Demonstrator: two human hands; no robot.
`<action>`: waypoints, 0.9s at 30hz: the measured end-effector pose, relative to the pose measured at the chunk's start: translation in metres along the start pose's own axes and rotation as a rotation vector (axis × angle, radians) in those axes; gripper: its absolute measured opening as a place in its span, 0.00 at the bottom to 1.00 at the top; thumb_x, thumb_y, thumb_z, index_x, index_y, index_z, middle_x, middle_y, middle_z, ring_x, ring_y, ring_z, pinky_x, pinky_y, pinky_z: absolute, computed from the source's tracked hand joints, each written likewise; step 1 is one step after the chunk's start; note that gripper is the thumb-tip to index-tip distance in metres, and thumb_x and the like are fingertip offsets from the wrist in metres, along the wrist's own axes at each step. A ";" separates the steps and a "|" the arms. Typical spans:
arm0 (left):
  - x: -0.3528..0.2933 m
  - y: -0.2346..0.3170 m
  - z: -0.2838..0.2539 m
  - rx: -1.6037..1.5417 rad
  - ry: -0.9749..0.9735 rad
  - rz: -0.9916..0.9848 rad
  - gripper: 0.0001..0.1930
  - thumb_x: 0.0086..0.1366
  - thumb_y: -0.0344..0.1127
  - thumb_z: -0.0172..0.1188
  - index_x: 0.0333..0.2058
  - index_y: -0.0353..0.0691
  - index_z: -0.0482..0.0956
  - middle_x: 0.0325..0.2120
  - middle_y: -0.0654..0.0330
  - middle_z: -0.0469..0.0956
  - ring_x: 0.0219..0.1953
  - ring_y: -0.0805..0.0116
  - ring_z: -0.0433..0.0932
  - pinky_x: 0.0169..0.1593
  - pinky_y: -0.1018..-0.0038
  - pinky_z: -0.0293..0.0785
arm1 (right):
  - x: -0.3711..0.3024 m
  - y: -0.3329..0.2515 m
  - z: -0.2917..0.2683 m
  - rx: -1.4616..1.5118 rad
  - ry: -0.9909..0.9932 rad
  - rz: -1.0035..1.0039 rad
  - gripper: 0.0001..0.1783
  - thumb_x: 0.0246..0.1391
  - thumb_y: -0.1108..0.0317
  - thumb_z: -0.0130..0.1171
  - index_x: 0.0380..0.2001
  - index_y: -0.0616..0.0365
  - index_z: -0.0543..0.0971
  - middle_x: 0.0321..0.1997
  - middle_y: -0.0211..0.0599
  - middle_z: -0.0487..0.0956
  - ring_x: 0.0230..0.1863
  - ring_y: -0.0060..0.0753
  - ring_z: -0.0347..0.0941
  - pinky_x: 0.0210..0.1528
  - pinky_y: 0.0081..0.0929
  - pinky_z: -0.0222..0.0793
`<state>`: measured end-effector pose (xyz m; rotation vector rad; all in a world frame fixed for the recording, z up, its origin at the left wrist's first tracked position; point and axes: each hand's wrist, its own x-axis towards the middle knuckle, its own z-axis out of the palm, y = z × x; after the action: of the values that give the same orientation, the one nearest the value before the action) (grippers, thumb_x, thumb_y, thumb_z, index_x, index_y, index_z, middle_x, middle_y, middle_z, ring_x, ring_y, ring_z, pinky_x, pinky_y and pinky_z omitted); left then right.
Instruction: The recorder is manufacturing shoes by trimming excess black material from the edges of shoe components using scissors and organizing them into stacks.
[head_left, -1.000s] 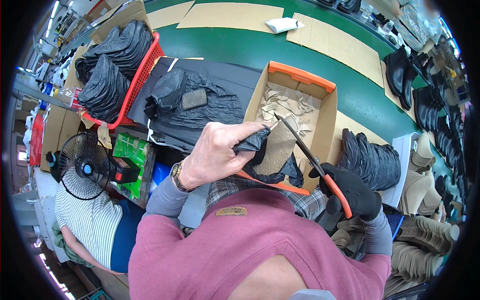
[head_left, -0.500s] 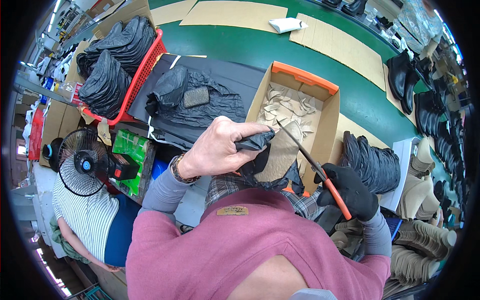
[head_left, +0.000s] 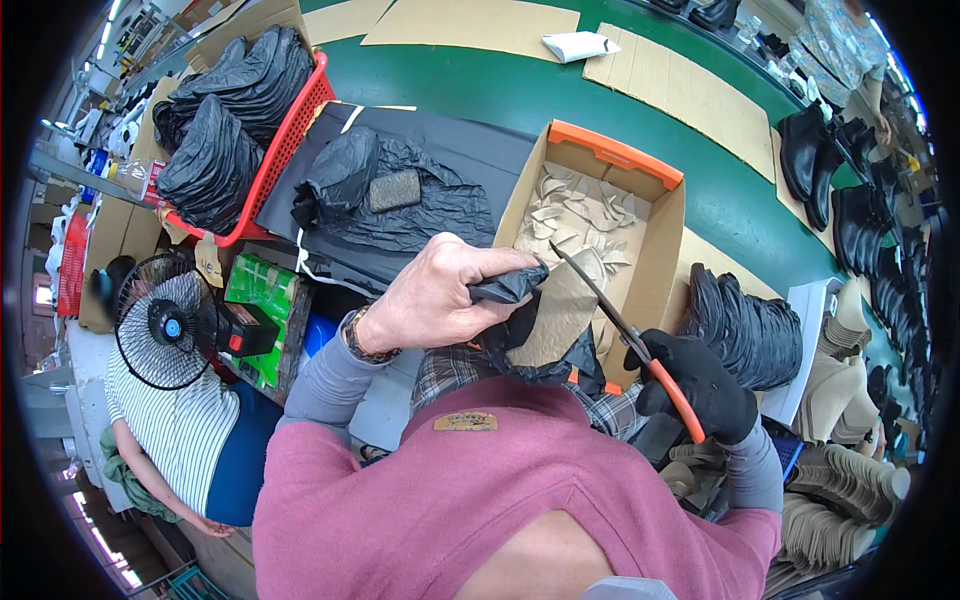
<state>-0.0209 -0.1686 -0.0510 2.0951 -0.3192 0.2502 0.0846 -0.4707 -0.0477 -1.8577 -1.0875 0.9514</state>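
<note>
My left hand (head_left: 440,300), bare, pinches the folded edge of a soft black leather boot upper (head_left: 508,285). A tan sole-shaped piece (head_left: 550,325) lies against that upper, with black flaps hanging around its lower end. In my right hand (head_left: 705,390), which wears a black glove, is a pair of scissors (head_left: 628,333) with an orange-red handle, seen almost edge-on. Their dark blades point up and left, with the tip by the tan piece's upper end. An orange-rimmed cardboard box (head_left: 660,240) behind holds curved tan offcuts (head_left: 580,215).
Left of the box, a grey block (head_left: 395,190) rests on black leather. A red basket (head_left: 290,135) holds stacked black uppers, with a fan (head_left: 170,325) below. More black uppers (head_left: 742,325) and tan pieces (head_left: 845,370) stand right. A person (head_left: 180,430) is at lower left.
Both hands, the upper and the scissors hold nearly the same places. The view has shifted very slightly, and the arm of the person at lower left has moved a little.
</note>
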 end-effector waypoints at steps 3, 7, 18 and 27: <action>0.000 -0.002 0.000 -0.018 0.020 -0.005 0.17 0.51 0.25 0.66 0.42 0.31 0.80 0.22 0.44 0.78 0.19 0.63 0.80 0.25 0.75 0.71 | 0.002 -0.008 -0.001 -0.069 -0.038 0.109 0.34 0.45 0.39 0.64 0.32 0.66 0.76 0.26 0.45 0.74 0.27 0.49 0.73 0.30 0.36 0.65; 0.000 -0.003 -0.002 -0.017 0.000 -0.080 0.17 0.51 0.25 0.66 0.42 0.31 0.80 0.22 0.44 0.78 0.17 0.65 0.79 0.25 0.76 0.71 | 0.004 -0.010 0.002 -0.057 -0.031 0.206 0.30 0.38 0.47 0.72 0.31 0.64 0.76 0.25 0.45 0.75 0.26 0.46 0.73 0.30 0.35 0.65; -0.001 -0.006 -0.005 -0.090 -0.028 -0.163 0.11 0.53 0.24 0.67 0.36 0.31 0.81 0.17 0.55 0.76 0.17 0.75 0.76 0.23 0.79 0.67 | 0.005 -0.002 0.009 -0.068 0.007 0.097 0.30 0.41 0.47 0.73 0.27 0.64 0.72 0.16 0.44 0.67 0.17 0.43 0.55 0.23 0.34 0.59; -0.004 -0.007 -0.006 -0.095 -0.082 -0.127 0.17 0.53 0.29 0.67 0.42 0.30 0.80 0.17 0.46 0.76 0.14 0.70 0.75 0.22 0.76 0.68 | 0.009 0.003 0.004 -0.038 -0.027 0.057 0.30 0.40 0.47 0.73 0.30 0.63 0.73 0.21 0.45 0.71 0.22 0.45 0.68 0.29 0.36 0.63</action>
<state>-0.0226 -0.1597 -0.0553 2.0255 -0.2402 0.0722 0.0849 -0.4624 -0.0538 -1.9207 -1.0808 0.9975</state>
